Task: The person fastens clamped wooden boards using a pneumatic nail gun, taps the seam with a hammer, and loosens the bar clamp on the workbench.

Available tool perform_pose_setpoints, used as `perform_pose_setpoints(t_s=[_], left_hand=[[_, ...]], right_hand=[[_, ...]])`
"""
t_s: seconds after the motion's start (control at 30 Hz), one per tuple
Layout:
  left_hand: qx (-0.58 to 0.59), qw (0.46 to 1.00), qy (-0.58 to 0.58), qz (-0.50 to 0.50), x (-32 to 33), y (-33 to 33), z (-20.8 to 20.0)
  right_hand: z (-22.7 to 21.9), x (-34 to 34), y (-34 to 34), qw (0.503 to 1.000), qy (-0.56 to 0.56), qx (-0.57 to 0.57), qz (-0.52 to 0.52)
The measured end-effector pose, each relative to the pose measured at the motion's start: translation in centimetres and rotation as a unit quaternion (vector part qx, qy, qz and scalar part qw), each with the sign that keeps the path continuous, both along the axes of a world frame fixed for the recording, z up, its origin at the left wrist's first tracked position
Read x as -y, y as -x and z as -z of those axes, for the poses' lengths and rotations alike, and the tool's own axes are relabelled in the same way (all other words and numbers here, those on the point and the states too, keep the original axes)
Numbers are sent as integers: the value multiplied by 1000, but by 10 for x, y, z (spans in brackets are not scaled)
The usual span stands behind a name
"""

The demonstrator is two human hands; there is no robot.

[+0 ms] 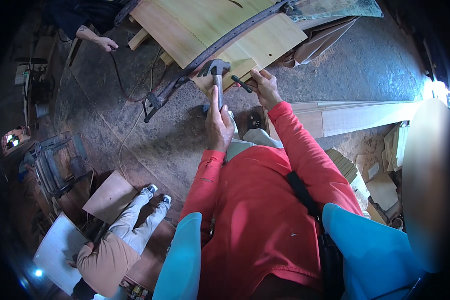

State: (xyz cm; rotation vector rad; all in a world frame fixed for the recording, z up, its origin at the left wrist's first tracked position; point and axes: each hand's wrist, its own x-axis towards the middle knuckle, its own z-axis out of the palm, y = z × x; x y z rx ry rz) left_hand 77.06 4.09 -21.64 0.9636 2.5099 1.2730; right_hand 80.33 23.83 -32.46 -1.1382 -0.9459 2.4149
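My left hand [220, 127] is closed around the wooden handle of a claw hammer [215, 68]. Its dark metal head is up at the near edge of a pale wooden panel [185, 30]. A long dark bar clamp [215, 47] lies across that panel. My right hand [266, 89] is closed at the panel's near right edge, beside a small wood block [245, 66]. Its fingers pinch the end of a short dark rod [241, 84] with knobbed ends, which looks like a clamp handle. Part of the grip is hidden behind the fingers.
A co-worker's hand [106, 44] is at the upper left, by a cord on the floor. Another person [110, 260] sits at the lower left with a large pale sheet [61, 252]. Long boards [355, 117] lie to my right, with stacked wood pieces [342, 164] nearer.
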Motion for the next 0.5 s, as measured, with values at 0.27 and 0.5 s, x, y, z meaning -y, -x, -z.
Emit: perform_pose_setpoints(t_s=[0.27,0.5], left_hand=[[16,998,-39,-37,-1,-12,-7],[42,999,-13,-1,5,1,0]], right_hand=[[-2,1,2,1000,-13,4,13],[-1,0,0,1000,-23,19,3]])
